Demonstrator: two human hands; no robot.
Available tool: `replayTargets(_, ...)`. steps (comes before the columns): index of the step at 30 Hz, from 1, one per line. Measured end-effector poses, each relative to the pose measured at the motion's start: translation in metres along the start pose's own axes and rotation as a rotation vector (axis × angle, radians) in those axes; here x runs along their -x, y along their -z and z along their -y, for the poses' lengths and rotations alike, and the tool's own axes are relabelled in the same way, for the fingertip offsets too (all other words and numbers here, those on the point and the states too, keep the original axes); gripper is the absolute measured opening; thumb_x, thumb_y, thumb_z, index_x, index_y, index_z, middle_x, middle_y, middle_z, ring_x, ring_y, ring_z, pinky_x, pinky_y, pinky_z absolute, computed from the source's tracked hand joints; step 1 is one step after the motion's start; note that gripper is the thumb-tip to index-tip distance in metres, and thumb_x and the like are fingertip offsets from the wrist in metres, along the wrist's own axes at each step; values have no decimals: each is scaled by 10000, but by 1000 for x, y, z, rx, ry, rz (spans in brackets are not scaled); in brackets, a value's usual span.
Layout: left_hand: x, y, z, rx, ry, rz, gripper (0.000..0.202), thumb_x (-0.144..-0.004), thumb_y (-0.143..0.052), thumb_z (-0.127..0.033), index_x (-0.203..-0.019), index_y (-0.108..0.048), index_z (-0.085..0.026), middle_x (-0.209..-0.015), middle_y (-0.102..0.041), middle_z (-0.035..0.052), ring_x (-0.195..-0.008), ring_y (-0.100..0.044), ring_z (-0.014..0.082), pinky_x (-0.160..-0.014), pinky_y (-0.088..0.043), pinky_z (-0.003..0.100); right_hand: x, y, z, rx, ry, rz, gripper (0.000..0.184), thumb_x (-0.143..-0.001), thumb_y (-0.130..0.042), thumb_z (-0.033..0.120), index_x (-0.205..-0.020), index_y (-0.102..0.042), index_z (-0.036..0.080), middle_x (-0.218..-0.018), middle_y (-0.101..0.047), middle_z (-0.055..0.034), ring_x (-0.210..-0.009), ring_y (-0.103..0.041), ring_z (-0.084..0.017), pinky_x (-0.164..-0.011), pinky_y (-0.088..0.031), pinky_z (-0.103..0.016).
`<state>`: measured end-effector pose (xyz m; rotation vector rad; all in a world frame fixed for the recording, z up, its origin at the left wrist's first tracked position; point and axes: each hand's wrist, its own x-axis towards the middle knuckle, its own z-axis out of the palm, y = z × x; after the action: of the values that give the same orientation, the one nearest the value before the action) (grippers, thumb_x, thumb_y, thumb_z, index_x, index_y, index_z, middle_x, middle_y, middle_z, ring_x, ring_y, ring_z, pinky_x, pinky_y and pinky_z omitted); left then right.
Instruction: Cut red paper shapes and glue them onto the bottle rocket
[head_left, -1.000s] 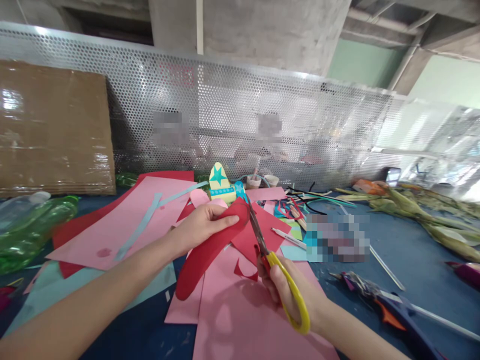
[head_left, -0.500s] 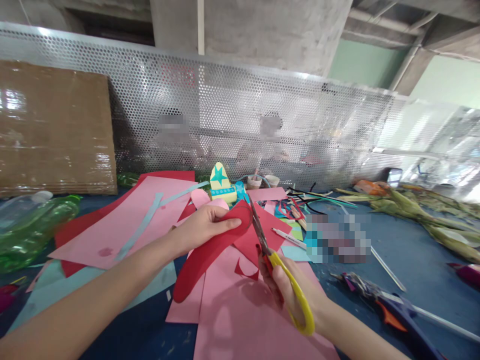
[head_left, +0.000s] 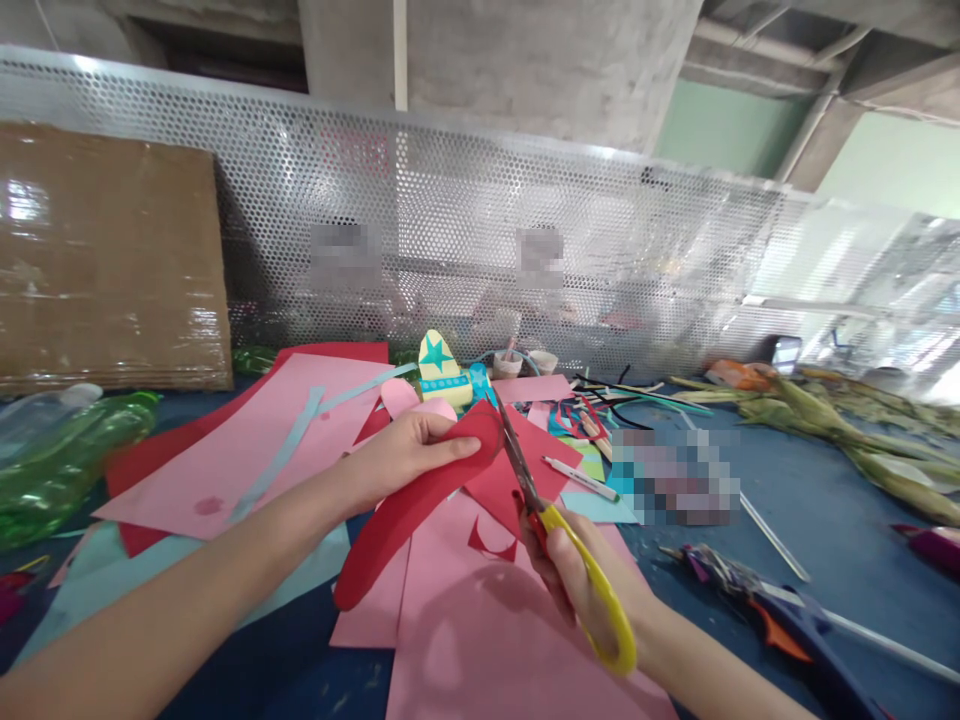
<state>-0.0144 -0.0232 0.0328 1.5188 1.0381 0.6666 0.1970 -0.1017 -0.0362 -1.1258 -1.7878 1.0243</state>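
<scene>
My left hand (head_left: 409, 452) pinches a long curved red paper piece (head_left: 405, 510) by its upper end, above the table. My right hand (head_left: 581, 585) is closed round the yellow handles of a pair of scissors (head_left: 559, 530). The blades point up and away, and they meet the right edge of the red paper piece near its top. Below both hands lies a large pink paper sheet (head_left: 480, 640). A small red curved offcut (head_left: 491, 545) rests on that sheet.
Pink and red sheets (head_left: 247, 450) cover the blue table (head_left: 810, 500) at left. A green plastic bottle (head_left: 67, 465) lies far left, a cardboard slab (head_left: 112, 260) leans behind it. A pen (head_left: 581, 478), a decorated paper craft (head_left: 442, 372), dried stalks (head_left: 847, 430) and a mesh screen (head_left: 525, 240) are beyond.
The red paper piece has turned a little, its lower end swinging left. My right hand with the scissors has drifted slightly down and right.
</scene>
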Motion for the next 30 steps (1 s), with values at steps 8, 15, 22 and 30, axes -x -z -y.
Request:
replayTargets(8,4,0,-5,-3,-3,5,342,-702,-757,-523,-767,-762,-187,-770,-761,57,-665,-684,197,-621,-507,285,2,0,-4,-12,-59,-10,633,-822,-284,851,-709,-373,235,-530,-324,75,-388,-262,-70,-348,-194,-218)
replayTargets(15,1,9,-7,-2,-53,72,270,-710,-767,-469,-798,-768,-214,-779,-766,26,-685,-690,184,-666,-517,277,-1,4,7,42,-88,20,665,-772,-275,896,-644,-316,245,-508,-331,63,-392,-248,-67,-333,-161,-219)
replayTargets(22,-1,13,-7,5,-87,65,264,-705,-780,-455,-830,-778,-223,-845,-778,30,-776,-703,209,-750,-527,301,-2,4,11,23,-123,30,679,-743,-280,918,-628,-310,250,-496,-298,66,-406,-252,-78,-341,-177,-223)
replayTargets(30,-4,22,-7,-71,-81,60,357,-739,-744,-466,-1002,-747,-224,-883,-742,27,-792,-677,193,-691,-489,266,-1,4,4,-41,-154,11,645,-783,-355,864,-623,-344,240,-488,-281,78,-389,-241,-67,-332,-166,-212)
